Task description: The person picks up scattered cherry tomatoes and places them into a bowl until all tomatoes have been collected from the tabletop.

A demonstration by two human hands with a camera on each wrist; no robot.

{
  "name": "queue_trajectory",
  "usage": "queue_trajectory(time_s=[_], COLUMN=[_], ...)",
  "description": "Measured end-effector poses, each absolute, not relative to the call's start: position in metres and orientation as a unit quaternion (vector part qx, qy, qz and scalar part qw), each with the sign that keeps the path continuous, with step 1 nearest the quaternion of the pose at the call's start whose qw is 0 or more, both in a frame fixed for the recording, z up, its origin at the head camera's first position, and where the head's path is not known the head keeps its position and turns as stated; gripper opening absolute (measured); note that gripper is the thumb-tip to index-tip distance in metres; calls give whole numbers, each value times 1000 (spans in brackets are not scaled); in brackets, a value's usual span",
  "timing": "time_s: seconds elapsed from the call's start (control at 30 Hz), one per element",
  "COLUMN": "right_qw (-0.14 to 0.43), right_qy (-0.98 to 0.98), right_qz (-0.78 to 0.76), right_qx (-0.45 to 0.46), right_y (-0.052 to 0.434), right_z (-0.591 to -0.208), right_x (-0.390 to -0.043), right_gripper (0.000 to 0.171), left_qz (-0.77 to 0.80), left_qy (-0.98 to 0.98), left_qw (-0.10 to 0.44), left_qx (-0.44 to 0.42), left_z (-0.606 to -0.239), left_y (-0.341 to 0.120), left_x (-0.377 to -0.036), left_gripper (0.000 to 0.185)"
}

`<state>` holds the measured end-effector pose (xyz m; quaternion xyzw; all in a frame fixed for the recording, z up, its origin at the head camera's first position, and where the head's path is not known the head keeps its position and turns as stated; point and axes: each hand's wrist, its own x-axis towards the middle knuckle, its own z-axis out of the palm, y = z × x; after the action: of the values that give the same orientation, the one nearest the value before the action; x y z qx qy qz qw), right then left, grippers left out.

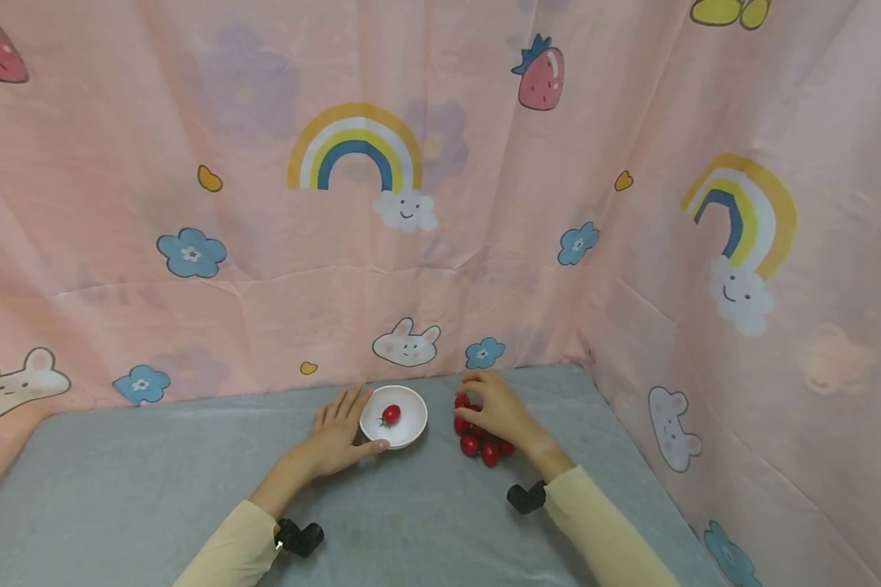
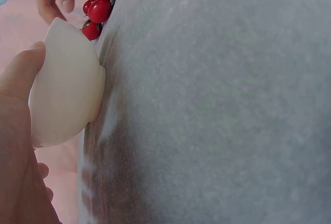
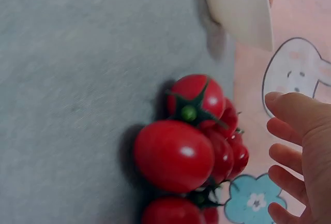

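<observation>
A small white bowl [image 1: 413, 425] stands on the grey-covered table with one red cherry tomato [image 1: 391, 415] inside. My left hand [image 1: 335, 439] holds it from the left, the thumb at the near rim and the fingers along the far left side. In the left wrist view the thumb [image 2: 27, 69] lies against the bowl's outer wall. Right of the bowl several cherry tomatoes [image 3: 174, 155] with green stems sit in a cluster. Over them hovers my right hand [image 1: 502, 410], fingers loosely bent and apart, with nothing between them in the right wrist view.
Grey cloth [image 1: 154, 481] covers the table. Behind it and along the right side hangs a pink curtain [image 1: 264, 326] printed with rainbows, flowers and animal faces. A black wrist camera [image 1: 299, 538] sits at the left cuff, another [image 1: 526, 497] at the right.
</observation>
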<state>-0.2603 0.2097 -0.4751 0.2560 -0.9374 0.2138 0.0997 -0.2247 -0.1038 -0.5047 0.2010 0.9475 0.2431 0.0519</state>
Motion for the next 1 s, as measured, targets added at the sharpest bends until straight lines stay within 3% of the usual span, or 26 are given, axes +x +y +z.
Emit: queue_trajectory(time_s=[0.83, 1.0], right_qw=[63, 78], right_qy=[-956, -953], right_qz=[181, 184], right_qx=[221, 227], right_y=[222, 222], right_z=[-494, -495], right_x=[-253, -253], right_gripper=[35, 33], left_qz=[246, 246], left_qy=[947, 947], left_qw=[46, 51], left_qx=[201, 199], left_z=[-503, -502], left_y=[-105, -105], left_x=[-223, -222], left_gripper=[101, 101])
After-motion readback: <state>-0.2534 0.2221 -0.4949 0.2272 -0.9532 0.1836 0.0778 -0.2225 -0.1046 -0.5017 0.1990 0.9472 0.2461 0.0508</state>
